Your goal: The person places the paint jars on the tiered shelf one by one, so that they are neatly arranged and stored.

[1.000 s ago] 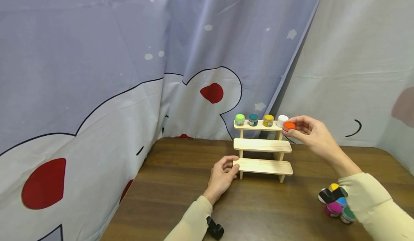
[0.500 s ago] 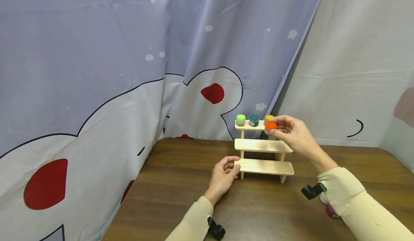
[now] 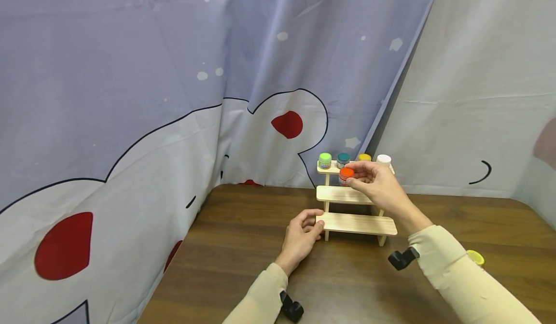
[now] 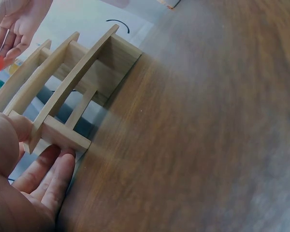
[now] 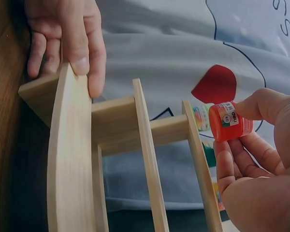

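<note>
A three-tier wooden display stand (image 3: 356, 223) stands on the table. My left hand (image 3: 299, 237) holds the left end of its lowest shelf, thumb on the board and fingers against the side support, as the left wrist view shows. My right hand (image 3: 379, 188) pinches a small orange-red paint jar (image 5: 227, 121) between thumb and fingers. The head view has this jar in front of the top shelf, over the left part of the middle shelf. Along the top shelf stand a light green jar (image 3: 325, 161), a dark teal jar (image 3: 342, 160), a yellow jar (image 3: 364, 157) partly hidden by my hand, and a white-lidded jar (image 3: 384, 159).
A yellow lid (image 3: 475, 257) shows beside my right sleeve, which hides what lies under it. The brown wooden table (image 3: 226, 261) meets a printed curtain (image 3: 260, 160) at its back and left.
My right hand has carried the orange-red jar leftward from the stand's right end, past the white and yellow jars, and slightly lower. My left hand stays at the lowest shelf.
</note>
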Available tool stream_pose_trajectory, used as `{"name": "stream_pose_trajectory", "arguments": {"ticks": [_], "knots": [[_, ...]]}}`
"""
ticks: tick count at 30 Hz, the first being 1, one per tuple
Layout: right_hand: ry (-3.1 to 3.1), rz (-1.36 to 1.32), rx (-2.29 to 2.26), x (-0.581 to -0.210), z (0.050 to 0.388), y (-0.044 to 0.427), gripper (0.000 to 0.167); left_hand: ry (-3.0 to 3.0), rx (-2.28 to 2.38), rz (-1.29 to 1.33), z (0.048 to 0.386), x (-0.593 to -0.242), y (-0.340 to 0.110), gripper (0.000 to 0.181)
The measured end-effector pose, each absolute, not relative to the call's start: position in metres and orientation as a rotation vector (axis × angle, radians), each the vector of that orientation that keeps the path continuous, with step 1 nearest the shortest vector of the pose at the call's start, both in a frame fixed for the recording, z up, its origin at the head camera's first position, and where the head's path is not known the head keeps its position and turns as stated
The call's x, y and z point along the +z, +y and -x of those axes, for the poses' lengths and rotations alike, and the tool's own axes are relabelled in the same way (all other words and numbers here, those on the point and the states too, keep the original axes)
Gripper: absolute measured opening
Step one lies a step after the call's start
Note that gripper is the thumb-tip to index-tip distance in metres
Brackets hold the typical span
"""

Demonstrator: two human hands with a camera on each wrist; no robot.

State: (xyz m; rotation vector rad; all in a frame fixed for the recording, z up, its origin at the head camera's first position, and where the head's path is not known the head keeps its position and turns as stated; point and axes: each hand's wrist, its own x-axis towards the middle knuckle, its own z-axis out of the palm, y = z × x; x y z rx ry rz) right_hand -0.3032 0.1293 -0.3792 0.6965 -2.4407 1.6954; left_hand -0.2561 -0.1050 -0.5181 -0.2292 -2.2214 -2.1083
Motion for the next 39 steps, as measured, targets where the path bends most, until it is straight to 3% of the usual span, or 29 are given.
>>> {"name": "stream_pose_trajectory", "arguments": {"ticks": [16, 39], "knots": [[-2.487, -0.576, 1.695, -0.397, 0.306, 0.103, 0.045, -2.216, -2.118, 0.220, 0.257, -0.521, -0.106, 0.025], [-2.569, -0.563, 1.576, -0.419, 0.312, 0.086, 0.040, -2.222, -2.083, 0.233, 0.256, -0.518, -0.106, 0.026]]}}
